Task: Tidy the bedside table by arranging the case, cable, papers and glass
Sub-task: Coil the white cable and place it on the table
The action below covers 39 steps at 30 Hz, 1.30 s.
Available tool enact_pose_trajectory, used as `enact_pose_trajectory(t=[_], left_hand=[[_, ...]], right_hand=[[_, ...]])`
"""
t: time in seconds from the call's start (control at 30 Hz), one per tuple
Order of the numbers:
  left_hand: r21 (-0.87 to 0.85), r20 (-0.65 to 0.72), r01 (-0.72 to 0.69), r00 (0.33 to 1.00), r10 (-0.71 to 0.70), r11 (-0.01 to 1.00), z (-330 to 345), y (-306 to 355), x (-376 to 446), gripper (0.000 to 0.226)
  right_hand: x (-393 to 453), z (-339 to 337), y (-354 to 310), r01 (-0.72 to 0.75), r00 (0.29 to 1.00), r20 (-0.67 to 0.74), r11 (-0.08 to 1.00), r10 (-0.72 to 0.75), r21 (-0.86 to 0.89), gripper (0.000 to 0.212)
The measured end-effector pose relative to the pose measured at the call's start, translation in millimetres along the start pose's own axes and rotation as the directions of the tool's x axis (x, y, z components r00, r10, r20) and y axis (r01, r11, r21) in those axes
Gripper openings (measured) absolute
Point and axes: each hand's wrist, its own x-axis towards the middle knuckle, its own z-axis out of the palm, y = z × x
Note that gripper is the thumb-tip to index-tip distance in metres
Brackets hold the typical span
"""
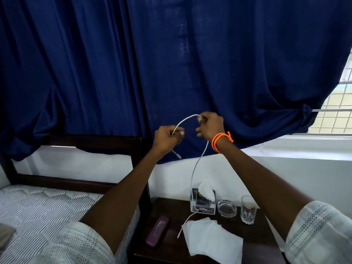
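Observation:
Both my hands are raised in front of the blue curtain, holding a white cable [198, 164]. My left hand [167, 139] grips one part, with a short plug end hanging below it. My right hand [210, 125] pinches the cable higher up, so a loop arcs between the two hands. From the right hand the cable hangs down to the dark bedside table [259, 233], and its far end lies beside the white papers [211, 239]. A purple case [158, 230] lies at the table's left. A clear glass [248, 209] stands at the right.
A tissue box [202, 201] stands at the back of the table, with a glass ashtray [227, 207] between it and the glass. A bed with a striped mattress [47, 206] and dark wooden frame is at the left. A window [335, 111] is at the right.

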Motion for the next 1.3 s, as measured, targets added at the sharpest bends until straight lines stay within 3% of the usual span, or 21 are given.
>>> enact_pose_trajectory(t=[0.17,0.27,0.47,0.6,0.8,0.97,1.13,1.3], left_hand=[[-0.071,-0.046,0.006,0.999,-0.009,0.997,-1,-7,-3,0.012],[-0.006,-0.042,-0.047,0.998,0.046,0.999,5,2,0,0.015],[0.082,0.029,-0.054,0.998,0.052,0.995,9,12,5,0.015],[-0.099,0.121,0.076,0.991,-0.064,0.992,1,10,-1,0.015],[-0.265,0.261,0.297,0.938,-0.228,0.917,-10,5,-9,0.044],[-0.255,0.298,0.343,0.917,-0.264,0.904,-13,3,-15,0.055],[-0.265,0.445,0.401,0.858,-0.258,0.877,-13,2,-25,0.077],[-0.261,0.521,0.424,0.818,-0.243,0.867,-12,-2,-32,0.078]], right_hand=[[-2,-4,8,-0.094,0.995,0.04,0.995,0.093,0.043,0.02],[-9,2,10,-0.14,0.983,0.133,0.984,0.126,0.106,0.025],[-12,11,11,-0.083,0.958,0.283,0.986,0.039,0.144,0.008],[-6,4,13,-0.102,0.97,0.239,0.963,0.04,0.25,0.007],[3,-6,12,-0.158,0.952,0.303,0.915,0.041,0.372,0.004],[4,-18,8,-0.138,0.886,0.454,0.883,-0.092,0.448,0.018],[9,-25,1,-0.161,0.827,0.535,0.836,-0.176,0.524,0.024],[11,-30,3,-0.212,0.681,0.703,0.863,-0.207,0.459,0.03]])
